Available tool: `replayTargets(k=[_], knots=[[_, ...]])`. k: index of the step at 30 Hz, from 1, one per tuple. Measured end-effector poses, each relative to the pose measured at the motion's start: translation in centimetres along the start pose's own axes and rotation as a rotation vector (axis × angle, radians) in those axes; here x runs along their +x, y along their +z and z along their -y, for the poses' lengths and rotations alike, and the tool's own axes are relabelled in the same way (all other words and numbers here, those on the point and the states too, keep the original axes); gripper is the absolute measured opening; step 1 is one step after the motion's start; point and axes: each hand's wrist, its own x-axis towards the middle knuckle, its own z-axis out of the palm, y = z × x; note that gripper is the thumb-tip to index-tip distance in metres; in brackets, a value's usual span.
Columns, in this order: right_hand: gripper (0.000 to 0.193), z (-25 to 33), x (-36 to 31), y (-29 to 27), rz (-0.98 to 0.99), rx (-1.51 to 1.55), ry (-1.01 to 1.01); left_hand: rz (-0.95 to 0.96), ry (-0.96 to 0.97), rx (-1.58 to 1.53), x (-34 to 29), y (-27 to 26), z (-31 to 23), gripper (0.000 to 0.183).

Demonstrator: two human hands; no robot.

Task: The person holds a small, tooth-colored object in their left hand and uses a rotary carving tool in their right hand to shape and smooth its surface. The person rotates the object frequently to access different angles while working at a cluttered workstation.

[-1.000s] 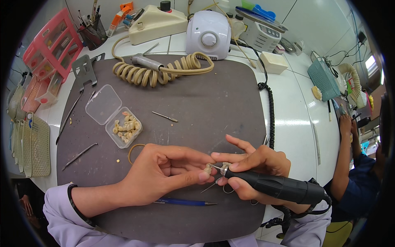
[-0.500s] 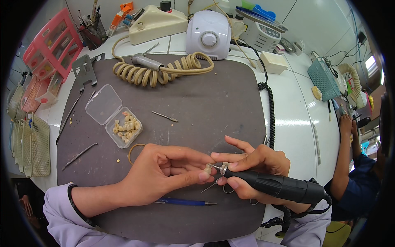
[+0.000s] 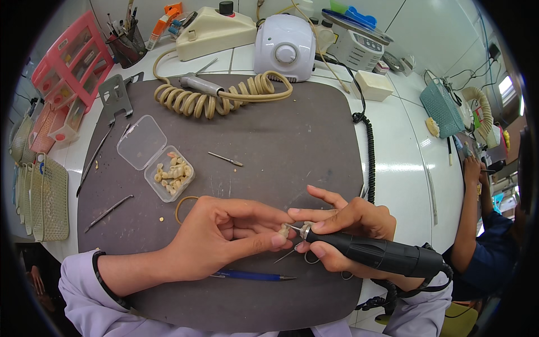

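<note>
Hiding part of cream piece [image 3: 284,231], left fingers [image 3: 265,210] pinch it; right fingers [image 3: 338,219] grip handpiece [image 3: 379,252].

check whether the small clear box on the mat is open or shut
Open: the small clear box has its lid swung back, and the tooth-shaped pieces inside show uncovered.

Looks like a dental workshop, judging by a corded black handpiece [image 3: 382,254], tooth-shaped pieces [image 3: 175,173] inside an open clear box [image 3: 141,142], a white dial-fronted control unit [image 3: 284,35], a slim metal tool [image 3: 224,159] on a grey-brown mat [image 3: 303,135], and a white tiled bench [image 3: 397,151].
</note>
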Motion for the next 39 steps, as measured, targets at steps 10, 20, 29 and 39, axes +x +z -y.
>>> replayTargets(k=[10,20,29,39], knots=[[0.021,0.18,-0.01,-0.28,0.034,0.024,-0.006,0.007,0.004,0.004,0.02,-0.04,0.11,0.028],[0.022,-0.02,-0.04,-0.27,0.056,0.031,0.001,-0.001,-0.001,0.009,-0.03,0.00,0.00,0.029],[0.021,0.01,-0.04,-0.21,0.052,0.011,0.016,-0.005,0.004,0.022,-0.03,-0.01,0.06,0.028],[0.019,0.15,-0.04,-0.14,0.036,0.001,0.026,0.003,0.016,0.033,0.00,-0.02,0.15,0.028]])
